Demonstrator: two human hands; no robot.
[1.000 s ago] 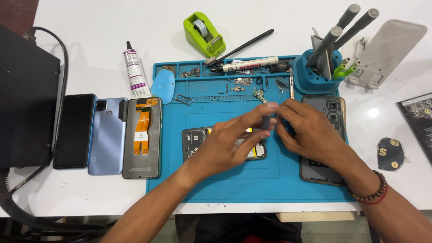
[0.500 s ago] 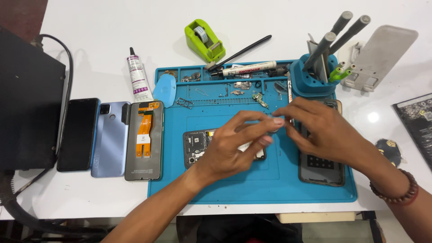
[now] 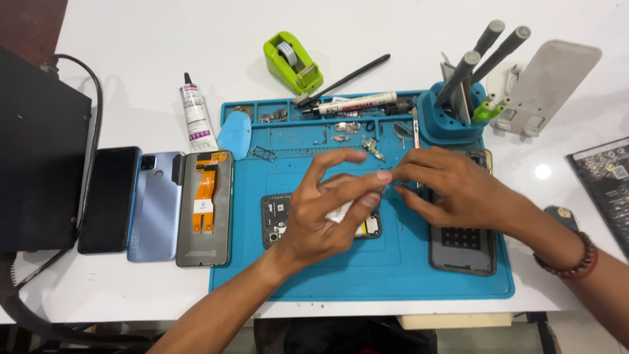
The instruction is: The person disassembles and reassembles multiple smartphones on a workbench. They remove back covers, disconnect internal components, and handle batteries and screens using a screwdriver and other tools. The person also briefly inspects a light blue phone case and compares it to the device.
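Both hands met over the middle of the blue mat, which served as the landmark. The left hand hovered above an opened phone lying at the mat's centre, its fingers pinched together on something too small to make out. The right hand reached in from the mat's right side, fingertips closed toward the same spot and touching the left's; whether they clamped anything could not be told. Its wrist covered part of a back cover lying near the mat's right edge.

Along the mat's far edge, shallow trays held small metal parts and a pen. A blue tool stand stood on the far right corner, handles leaning outward. A blue pick lay on the far left corner.

Left of the mat, a screen with orange flex, a blue phone and a black phone lay side by side on the tabletop, just beside each other. A glue tube and a green tape dispenser stood beyond the mat's far edge. The mat's near strip lay bare, close to the tabletop's near edge.
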